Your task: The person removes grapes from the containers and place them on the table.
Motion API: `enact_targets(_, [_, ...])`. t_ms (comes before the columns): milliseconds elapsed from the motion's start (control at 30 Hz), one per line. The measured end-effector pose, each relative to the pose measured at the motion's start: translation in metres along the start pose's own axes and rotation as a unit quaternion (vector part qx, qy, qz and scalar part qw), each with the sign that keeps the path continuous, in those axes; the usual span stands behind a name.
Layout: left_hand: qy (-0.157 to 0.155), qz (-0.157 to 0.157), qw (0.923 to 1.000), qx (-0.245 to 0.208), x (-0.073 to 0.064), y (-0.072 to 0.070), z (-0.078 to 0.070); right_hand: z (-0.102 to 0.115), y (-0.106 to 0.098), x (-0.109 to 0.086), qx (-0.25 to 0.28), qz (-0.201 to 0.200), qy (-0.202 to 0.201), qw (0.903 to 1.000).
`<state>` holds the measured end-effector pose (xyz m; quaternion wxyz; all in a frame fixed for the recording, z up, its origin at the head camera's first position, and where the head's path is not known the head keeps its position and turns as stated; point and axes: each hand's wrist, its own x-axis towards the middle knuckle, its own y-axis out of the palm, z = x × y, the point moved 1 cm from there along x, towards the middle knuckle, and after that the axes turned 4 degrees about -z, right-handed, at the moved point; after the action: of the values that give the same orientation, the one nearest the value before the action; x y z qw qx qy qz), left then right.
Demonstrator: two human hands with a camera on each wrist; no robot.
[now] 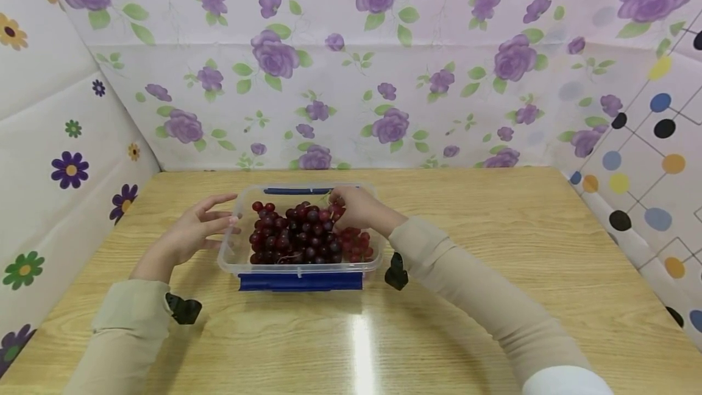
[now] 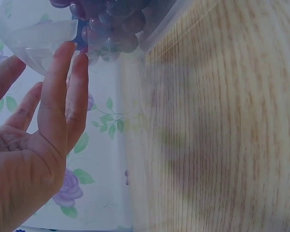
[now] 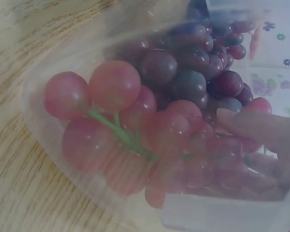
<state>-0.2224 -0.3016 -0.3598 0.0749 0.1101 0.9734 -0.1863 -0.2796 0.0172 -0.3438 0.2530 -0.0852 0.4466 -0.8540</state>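
A clear plastic container (image 1: 230, 255) with blue clips holds dark grapes (image 1: 309, 233) in the middle and a lighter red bunch of grapes (image 1: 356, 245) at its right end. My right hand (image 1: 359, 207) reaches over the back right rim and pinches the red bunch by its upper part. In the right wrist view the thumb lies against these red grapes (image 3: 174, 133), with the other fingers partly hidden below. At the container's left wall, my left hand (image 1: 189, 231) has its fingers spread and extended, fingertips touching or very near the plastic (image 2: 48, 34).
The container stands on a wooden table (image 1: 466, 242) in front of a flowered backdrop (image 1: 351, 96). Patterned sheets also rise along the left and right sides. A blue clip (image 1: 300, 281) hangs down at the container's front. Each wrist carries a small black device (image 1: 183, 308).
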Motion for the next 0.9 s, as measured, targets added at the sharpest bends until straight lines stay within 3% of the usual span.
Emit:
enact_targets(367, [0.001, -0.002, 1.0, -0.008, -0.001, 0.001, -0.002, -0.004, -0.003, -0.002, 0.002, -0.012, -0.041, 0.9991])
enact_targets(900, [-0.002, -0.005, 0.9999, -0.011, -0.002, 0.001, -0.003, -0.007, -0.006, -0.011, 0.027, -0.037, -0.061, 0.9971])
